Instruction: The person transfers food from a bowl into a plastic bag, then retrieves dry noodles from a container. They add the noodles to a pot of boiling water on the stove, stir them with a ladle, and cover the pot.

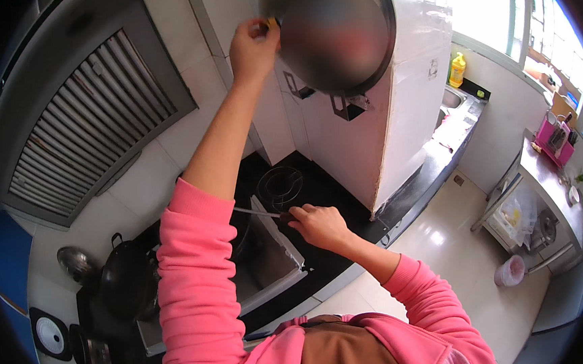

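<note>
My left hand [254, 50] is raised at the left edge of a large round dark-rimmed lid or pan [387, 28], its fingers closed there by a small yellow and black part. Most of the round face is blurred. Lower down, my right hand [322, 225] grips the dark handle of a cooking utensil with a thin metal shaft [258, 212]. Its far end is hidden behind my left sleeve. Beneath that shaft, a dark wok [244, 236] is partly visible, with a metal foil guard [278, 244] beside it.
Metal wall holders [342, 110] sit below the round piece. A wire ring stand [280, 187] lies on the black counter [330, 187]. A range hood [99, 119] slopes at left above another black wok [128, 279]. Rightward are a sink [452, 98], a side table [547, 184] and a bin [509, 270].
</note>
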The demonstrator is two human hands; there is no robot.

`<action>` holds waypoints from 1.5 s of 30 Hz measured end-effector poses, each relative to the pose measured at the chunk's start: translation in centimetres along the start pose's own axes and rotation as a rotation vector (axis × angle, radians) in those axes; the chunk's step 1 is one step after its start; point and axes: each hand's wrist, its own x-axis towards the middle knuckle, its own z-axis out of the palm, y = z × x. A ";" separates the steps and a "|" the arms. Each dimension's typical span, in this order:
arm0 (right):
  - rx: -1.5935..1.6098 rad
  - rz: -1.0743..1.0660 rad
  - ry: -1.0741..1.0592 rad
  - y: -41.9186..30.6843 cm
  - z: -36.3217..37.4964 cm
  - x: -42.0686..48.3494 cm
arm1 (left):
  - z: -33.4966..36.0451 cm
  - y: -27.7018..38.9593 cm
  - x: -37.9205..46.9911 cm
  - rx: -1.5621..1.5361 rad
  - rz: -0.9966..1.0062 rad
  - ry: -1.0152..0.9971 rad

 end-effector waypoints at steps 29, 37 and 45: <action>1.438 0.703 -0.515 4.8 2.1 0.2 | -37.2 -3.8 -15.2 0.987 -0.440 -0.303; 1.397 0.777 -0.341 6.5 -0.3 -3.7 | -33.3 -10.6 -16.6 1.075 -0.556 -0.513; 1.378 0.780 -0.323 6.7 -0.8 -4.4 | -32.4 -11.6 -17.2 1.095 -0.532 -0.524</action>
